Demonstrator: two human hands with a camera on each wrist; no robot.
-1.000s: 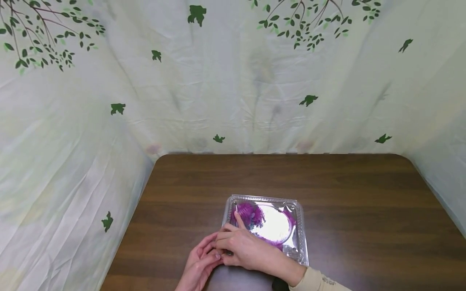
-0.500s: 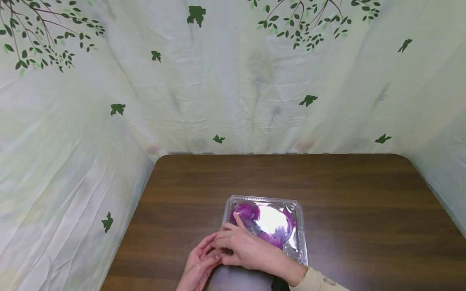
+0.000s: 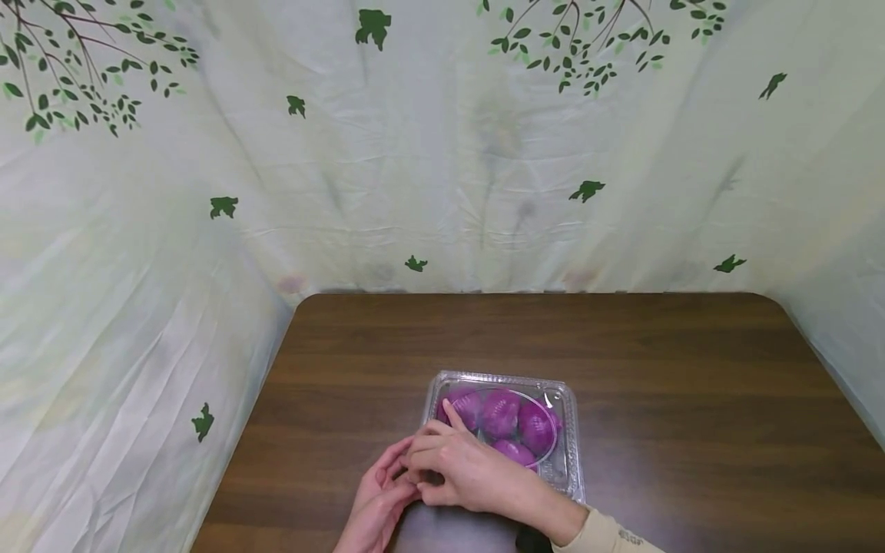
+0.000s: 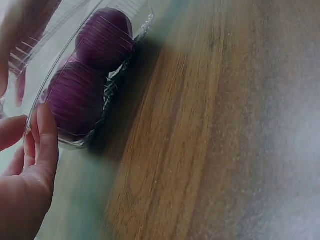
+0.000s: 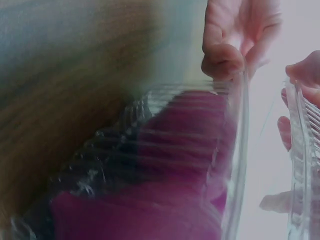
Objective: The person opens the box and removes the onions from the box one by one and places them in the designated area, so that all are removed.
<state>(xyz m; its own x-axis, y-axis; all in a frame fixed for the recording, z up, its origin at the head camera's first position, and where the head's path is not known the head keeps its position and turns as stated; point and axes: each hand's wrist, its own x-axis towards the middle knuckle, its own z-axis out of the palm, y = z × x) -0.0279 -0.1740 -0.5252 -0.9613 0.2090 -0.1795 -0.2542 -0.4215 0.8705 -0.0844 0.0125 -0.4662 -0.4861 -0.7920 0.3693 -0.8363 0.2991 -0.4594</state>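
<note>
A clear plastic clamshell box [image 3: 570,430] with several round purple red onions [image 3: 499,415] inside sits near the front of the table. At its near left corner, my left hand [image 3: 380,499] pinches the rim of the base between thumb and fingers. My right hand [image 3: 477,476] reaches across the box and grips the lid's rim [image 5: 298,160], its index finger extended over the lid. The right wrist view shows a gap between that rim and the base's rim [image 5: 240,165]. In the left wrist view, two onions [image 4: 75,97] show through the ridged side wall.
The brown wooden table [image 3: 657,369] extends behind and to both sides of the box. A pale cloth curtain [image 3: 442,153] with printed leaves hangs along the back and the sides. A dark object [image 3: 532,540] shows by the right sleeve.
The white glare on the lid's oval window has faded away, and the onions beneath now show plainly. Both hands have stayed in nearly the same place.
</note>
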